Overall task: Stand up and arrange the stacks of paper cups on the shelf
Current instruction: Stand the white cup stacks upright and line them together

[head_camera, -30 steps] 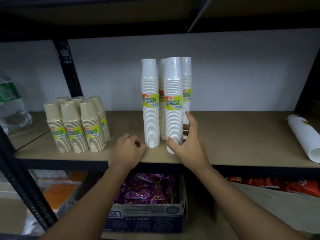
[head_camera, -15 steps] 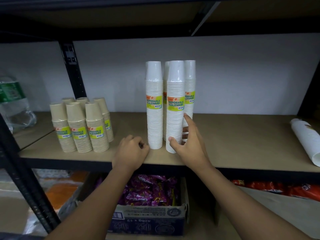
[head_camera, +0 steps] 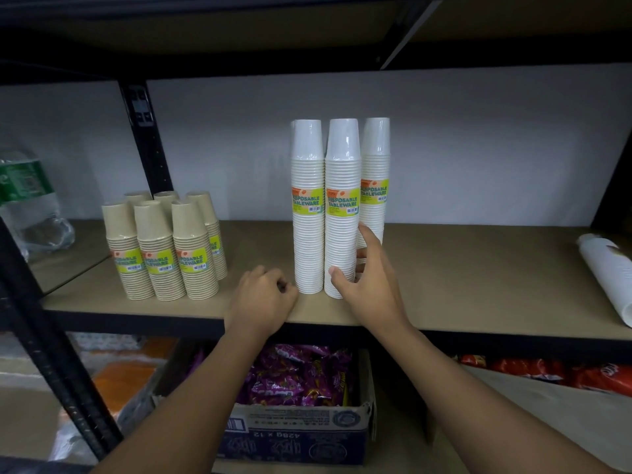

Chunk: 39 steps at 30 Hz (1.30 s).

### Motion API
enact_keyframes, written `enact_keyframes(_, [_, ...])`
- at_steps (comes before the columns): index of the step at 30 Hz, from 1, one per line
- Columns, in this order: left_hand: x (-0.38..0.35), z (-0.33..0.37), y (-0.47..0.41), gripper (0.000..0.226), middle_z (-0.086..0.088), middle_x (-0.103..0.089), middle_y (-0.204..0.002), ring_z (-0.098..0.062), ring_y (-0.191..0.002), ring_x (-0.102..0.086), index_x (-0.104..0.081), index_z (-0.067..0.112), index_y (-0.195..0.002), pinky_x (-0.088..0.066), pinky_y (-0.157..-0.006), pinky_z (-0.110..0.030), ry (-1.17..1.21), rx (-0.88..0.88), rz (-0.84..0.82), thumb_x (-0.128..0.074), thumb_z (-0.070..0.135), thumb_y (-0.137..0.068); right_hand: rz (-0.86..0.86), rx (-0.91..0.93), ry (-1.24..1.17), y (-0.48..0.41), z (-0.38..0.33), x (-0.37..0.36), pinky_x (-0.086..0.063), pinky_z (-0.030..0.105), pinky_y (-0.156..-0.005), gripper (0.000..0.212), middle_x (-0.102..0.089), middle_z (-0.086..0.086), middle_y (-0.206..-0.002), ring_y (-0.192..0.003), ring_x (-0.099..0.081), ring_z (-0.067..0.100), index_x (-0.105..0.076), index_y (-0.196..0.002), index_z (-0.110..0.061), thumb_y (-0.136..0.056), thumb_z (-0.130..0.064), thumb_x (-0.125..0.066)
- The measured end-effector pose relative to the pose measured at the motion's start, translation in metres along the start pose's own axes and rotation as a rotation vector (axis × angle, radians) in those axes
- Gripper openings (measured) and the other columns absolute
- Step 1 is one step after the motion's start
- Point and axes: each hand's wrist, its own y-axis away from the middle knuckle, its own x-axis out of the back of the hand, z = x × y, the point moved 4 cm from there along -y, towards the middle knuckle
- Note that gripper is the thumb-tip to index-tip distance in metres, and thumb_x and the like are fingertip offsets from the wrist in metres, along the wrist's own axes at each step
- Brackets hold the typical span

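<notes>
Risk first: tall white cup stacks (head_camera: 343, 213) stand close to the front edge of the shelf (head_camera: 478, 268), roughly mid-length. Right hand (head_camera: 367, 285) has a partial grip on the front-right stack, thumb at its base on the near side, fingers (head_camera: 367, 239) reaching round the far side between it and the stack behind. Grip is narrow and low on a tall column. Judgement: a push or lift from this low would lever the top over; the stack could topple forward off the front edge, or sideways into its neighbour, which it touches, and bring the group down. Plastic sleeve looks slick, so slipping is also possible.

Left hand (head_camera: 261, 299) rests curled at the front edge just beside the left white stack, holding nothing; it gives no support higher up.

Short tan cup stacks (head_camera: 160, 251) stand upright in a tight cluster towards the left end of the shelf, well apart from the white group. One white stack (head_camera: 608, 275) lies on its side at the right end, overhanging towards the front edge; judgement: it could roll off if the shelf is jolted. It is not yet stood up.

Writing: yellow-green labels on white and tan stacks read "DISPOSABLE TABLEWARE", with a barcode; the smaller print is unreadable. Cardboard box (head_camera: 297, 429) below shows upside-down print that seems to read "428g x 12". Green-labelled water bottle (head_camera: 27, 200) at far left: text illegible.
</notes>
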Motion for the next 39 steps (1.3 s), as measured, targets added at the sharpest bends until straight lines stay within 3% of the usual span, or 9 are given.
enact_keyframes(9, [-0.001,-0.001,0.000,0.021,-0.001,-0.054,-0.089,-0.025,-0.094,-0.050,-0.065,0.017,-0.081,-0.046,-0.079,-0.038,0.026,-0.001,-0.014,-0.058,0.035,-0.087,0.005,0.000,0.017,-0.002,0.003,-0.002,-0.056,0.046,-0.092,0.084,-0.056,-0.006,-0.129,-0.111,-0.061,0.011,-0.021,-0.149,-0.050,-0.084,-0.036,-0.071])
enact_keyframes(20, [0.000,0.000,0.000,0.021,0.000,-0.054,-0.087,-0.023,-0.093,-0.050,-0.059,0.019,-0.075,-0.048,-0.078,-0.039,0.042,-0.006,-0.024,-0.057,0.035,-0.088,-0.005,-0.003,-0.013,-0.001,0.002,-0.001,-0.055,0.045,-0.095,0.079,-0.055,-0.007,-0.131,-0.113,-0.060,0.011,-0.025,-0.147,-0.049,-0.084,-0.035,-0.072])
enact_keyframes(24, [0.007,0.004,0.011,0.020,0.004,-0.050,-0.081,-0.021,-0.087,-0.051,-0.059,0.017,-0.074,-0.041,-0.071,-0.033,0.077,-0.072,-0.001,-0.060,0.031,-0.089,0.012,-0.082,-0.047,0.002,0.005,0.008,-0.054,0.041,-0.095,0.081,-0.052,-0.006,-0.132,-0.113,-0.057,0.012,-0.029,-0.151,-0.037,-0.084,-0.039,-0.074])
enact_keyframes(27, [0.012,0.020,0.029,0.016,0.010,-0.048,-0.082,-0.014,-0.087,-0.047,-0.061,0.019,-0.078,-0.036,-0.071,-0.027,0.116,-0.133,0.028,-0.061,0.030,-0.090,0.050,-0.110,0.000,0.007,0.005,0.025,-0.049,0.029,-0.086,0.068,-0.051,-0.008,-0.126,-0.106,-0.056,0.009,-0.041,-0.146,-0.030,-0.086,-0.039,-0.071])
enact_keyframes(33, [0.005,0.092,0.046,0.014,0.010,-0.055,-0.087,-0.013,-0.092,-0.050,-0.064,0.022,-0.082,-0.046,-0.077,-0.032,0.239,-0.270,0.009,-0.059,0.033,-0.089,0.140,-0.140,0.180,0.009,0.018,0.092,-0.048,0.030,-0.086,0.027,-0.054,-0.009,-0.109,-0.099,-0.061,0.013,-0.065,-0.113,-0.023,-0.088,-0.034,-0.067])
enact_keyframes(39, [-0.034,0.169,0.038,0.022,0.004,-0.058,-0.092,-0.014,-0.094,-0.052,-0.068,0.018,-0.088,-0.045,-0.080,-0.032,0.257,-0.324,-0.099,-0.058,0.037,-0.090,0.203,-0.208,0.372,0.007,0.044,0.184,-0.040,0.026,-0.078,0.020,-0.057,-0.004,-0.107,-0.093,-0.057,0.014,-0.068,-0.107,-0.020,-0.091,-0.032,-0.064])
